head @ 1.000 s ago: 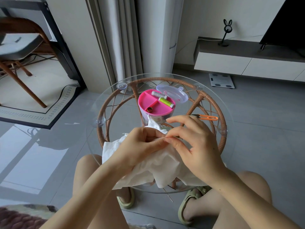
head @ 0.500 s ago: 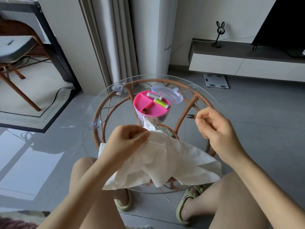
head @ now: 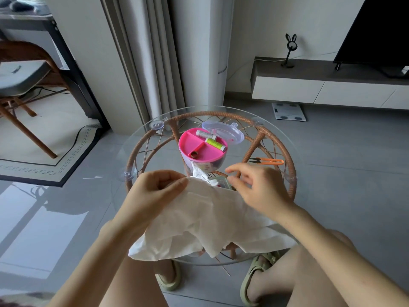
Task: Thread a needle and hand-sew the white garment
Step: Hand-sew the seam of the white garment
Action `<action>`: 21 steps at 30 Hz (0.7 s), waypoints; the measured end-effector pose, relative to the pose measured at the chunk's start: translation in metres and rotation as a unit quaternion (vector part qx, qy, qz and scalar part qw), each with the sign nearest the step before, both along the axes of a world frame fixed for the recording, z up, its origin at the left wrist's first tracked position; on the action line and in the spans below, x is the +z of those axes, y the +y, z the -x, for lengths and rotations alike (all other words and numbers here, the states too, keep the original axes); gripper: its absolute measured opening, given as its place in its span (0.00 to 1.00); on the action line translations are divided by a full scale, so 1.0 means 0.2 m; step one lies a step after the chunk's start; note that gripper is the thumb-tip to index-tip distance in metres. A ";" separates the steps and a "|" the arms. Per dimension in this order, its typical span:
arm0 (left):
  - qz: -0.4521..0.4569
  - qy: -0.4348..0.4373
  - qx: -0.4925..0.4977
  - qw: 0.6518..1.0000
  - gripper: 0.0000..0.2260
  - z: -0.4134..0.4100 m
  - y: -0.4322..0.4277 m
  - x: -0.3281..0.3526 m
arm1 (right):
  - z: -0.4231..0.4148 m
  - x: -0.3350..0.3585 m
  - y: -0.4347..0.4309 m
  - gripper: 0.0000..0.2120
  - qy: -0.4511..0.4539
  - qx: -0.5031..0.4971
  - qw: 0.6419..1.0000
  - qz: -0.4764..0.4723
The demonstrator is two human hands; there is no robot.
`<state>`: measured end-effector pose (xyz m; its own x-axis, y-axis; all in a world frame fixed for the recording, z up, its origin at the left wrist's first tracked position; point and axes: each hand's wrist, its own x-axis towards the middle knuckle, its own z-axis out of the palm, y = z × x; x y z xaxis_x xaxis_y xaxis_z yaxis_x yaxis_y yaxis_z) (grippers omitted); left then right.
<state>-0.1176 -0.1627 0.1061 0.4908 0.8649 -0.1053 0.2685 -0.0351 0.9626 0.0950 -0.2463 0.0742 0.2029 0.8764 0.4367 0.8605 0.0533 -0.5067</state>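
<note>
**Hand-sewing at glass table: needle and thread not resolved**

Hidden or unclear: I cannot make out a needle anywhere. My right hand [head: 259,187] hovers just above the far edge of the crumpled white cloth garment [head: 210,218], with its fingers curled and forefinger and thumb close together. I cannot tell whether they pinch anything. A small green-rimmed container [head: 224,182] is mostly covered by the cloth. The print on the side of the box is too small to read.

Hands and task item: my left hand [head: 155,191] pinches the garment's upper edge between thumb and forefinger. The garment lies on the near part of the round clear glass table top [head: 143,138], on a woven rattan frame, and hangs over the near rim toward my knees.

Materials: the round pink plastic sewing box [head: 192,144] has divided compartments. In them lie a grey thread spool [head: 205,135], a lime-green thread spool [head: 215,144] and a small brown spool [head: 194,154]. Its clear plastic lid [head: 230,134] lies just behind. Orange-handled thread snips [head: 269,161] lie to the right, apart from the box.
</note>
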 end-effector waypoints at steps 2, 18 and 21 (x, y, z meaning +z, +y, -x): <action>0.004 -0.008 -0.007 1.000 0.03 0.00 0.00 0.00 | 0.04 -0.02 0.00 0.10 0.006 0.036 0.999 0.039; -0.023 0.042 0.011 0.999 0.04 -0.03 0.03 -0.03 | 0.00 0.33 -0.07 0.04 0.511 0.159 0.844 0.017; -0.053 0.093 0.024 0.994 0.06 -0.05 0.04 -0.07 | -0.08 0.48 -0.12 0.05 0.585 0.297 0.752 -0.060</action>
<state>-0.1075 -0.1543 0.0925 0.4294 0.8978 -0.0977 0.4448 -0.1161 0.8881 0.1104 -0.2695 0.1710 0.0973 0.9326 0.3474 -0.3643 0.3582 -0.8596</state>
